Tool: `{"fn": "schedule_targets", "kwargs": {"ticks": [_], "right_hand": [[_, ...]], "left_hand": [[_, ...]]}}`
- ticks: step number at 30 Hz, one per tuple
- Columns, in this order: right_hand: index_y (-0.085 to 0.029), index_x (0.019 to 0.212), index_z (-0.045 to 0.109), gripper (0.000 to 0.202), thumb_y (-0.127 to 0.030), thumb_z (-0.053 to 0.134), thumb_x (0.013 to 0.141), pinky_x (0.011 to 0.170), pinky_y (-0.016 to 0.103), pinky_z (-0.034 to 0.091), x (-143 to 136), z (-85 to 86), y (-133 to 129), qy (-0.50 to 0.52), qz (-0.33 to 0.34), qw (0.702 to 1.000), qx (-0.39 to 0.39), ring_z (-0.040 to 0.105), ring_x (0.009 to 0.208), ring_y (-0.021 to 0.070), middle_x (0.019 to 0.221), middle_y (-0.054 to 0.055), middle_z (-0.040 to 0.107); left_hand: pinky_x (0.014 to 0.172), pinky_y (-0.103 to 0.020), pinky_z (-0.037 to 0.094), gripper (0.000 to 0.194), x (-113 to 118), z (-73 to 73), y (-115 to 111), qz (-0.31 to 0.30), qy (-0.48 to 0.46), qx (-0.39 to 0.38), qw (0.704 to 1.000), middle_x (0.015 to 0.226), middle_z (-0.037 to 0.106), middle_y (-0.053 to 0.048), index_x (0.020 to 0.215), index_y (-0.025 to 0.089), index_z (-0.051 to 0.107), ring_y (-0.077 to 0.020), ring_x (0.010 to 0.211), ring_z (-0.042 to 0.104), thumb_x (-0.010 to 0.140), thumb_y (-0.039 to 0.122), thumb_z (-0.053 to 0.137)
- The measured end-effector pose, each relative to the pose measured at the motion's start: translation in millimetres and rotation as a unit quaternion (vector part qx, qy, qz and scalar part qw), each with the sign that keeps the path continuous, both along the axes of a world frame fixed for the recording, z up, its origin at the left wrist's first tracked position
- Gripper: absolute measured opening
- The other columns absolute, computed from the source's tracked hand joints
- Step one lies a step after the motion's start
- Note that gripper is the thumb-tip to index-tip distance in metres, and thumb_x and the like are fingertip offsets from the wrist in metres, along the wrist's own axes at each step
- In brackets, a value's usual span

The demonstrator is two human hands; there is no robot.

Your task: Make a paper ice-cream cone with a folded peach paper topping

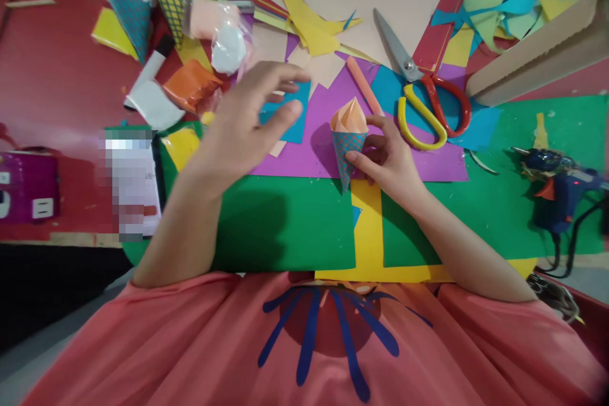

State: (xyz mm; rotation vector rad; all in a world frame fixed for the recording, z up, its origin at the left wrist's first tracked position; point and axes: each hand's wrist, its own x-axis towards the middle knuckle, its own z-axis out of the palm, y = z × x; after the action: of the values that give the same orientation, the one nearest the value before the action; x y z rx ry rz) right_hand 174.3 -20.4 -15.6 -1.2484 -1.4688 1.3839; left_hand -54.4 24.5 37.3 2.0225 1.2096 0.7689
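My right hand (390, 162) grips a small paper ice cream cone (349, 146) between thumb and fingers. The cone's lower part is blue with a fine lattice pattern, its tip points down toward me, and pale peach folds rise from its top. My left hand (242, 120) hovers to the left, fingers apart and holding nothing. Under the cone lies purple paper (314, 139) on a green sheet (285, 222). Scissors (409, 66) with one red and one yellow handle rest just beyond my right hand, beside a peach stick (365, 84).
Two finished-looking paper cones (128, 13) lie at the upper left near clay packets (193, 85) and a marker (150, 70). A phone (136, 184) sits left. A glue gun (566, 187) is at the right, below paper scraps (495, 0) and a cardboard piece (533, 51).
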Motion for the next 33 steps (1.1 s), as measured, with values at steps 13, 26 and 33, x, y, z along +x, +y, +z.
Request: {"fn": "schedule_targets", "kwargs": {"ticks": [13,26,33], "right_hand": [[-0.026,0.103,0.041,0.042,-0.035,0.073,0.077,0.031,0.019,0.036,-6,8.4,7,-0.016,-0.026,0.998,-0.055,0.05,0.039,0.006,0.066,-0.008,0.056],[-0.02,0.078,0.057,0.034,-0.051,0.049,0.091,0.049,0.021,0.043,-3,15.6,11,-0.053,-0.086,0.99,0.1,0.051,0.055,0.0071,0.067,-0.002,0.055],[-0.021,0.09,0.058,0.035,-0.05,0.071,0.075,0.046,0.019,0.047,7,14.1,4,0.019,0.024,0.999,-0.019,0.058,0.056,0.0076,0.076,-0.003,0.063]], "left_hand": [[0.086,-0.043,0.04,0.038,-68,-12.9,-36,0.22,0.253,-0.037,0.941,0.118,0.063,-0.003,0.123,0.02,0.055,-0.0276,0.121,0.057,0.087,0.031,0.054],[0.054,-0.022,0.052,0.03,18,-24.0,-23,0.009,-0.21,-0.322,0.923,0.075,0.071,0.003,0.086,0.021,0.063,-0.0095,0.062,0.065,0.065,0.035,0.079],[0.073,-0.023,0.056,0.039,47,-47.5,-15,0.028,-0.247,-0.248,0.936,0.088,0.071,-0.001,0.092,0.017,0.063,-0.0123,0.081,0.068,0.067,0.043,0.078]]}}
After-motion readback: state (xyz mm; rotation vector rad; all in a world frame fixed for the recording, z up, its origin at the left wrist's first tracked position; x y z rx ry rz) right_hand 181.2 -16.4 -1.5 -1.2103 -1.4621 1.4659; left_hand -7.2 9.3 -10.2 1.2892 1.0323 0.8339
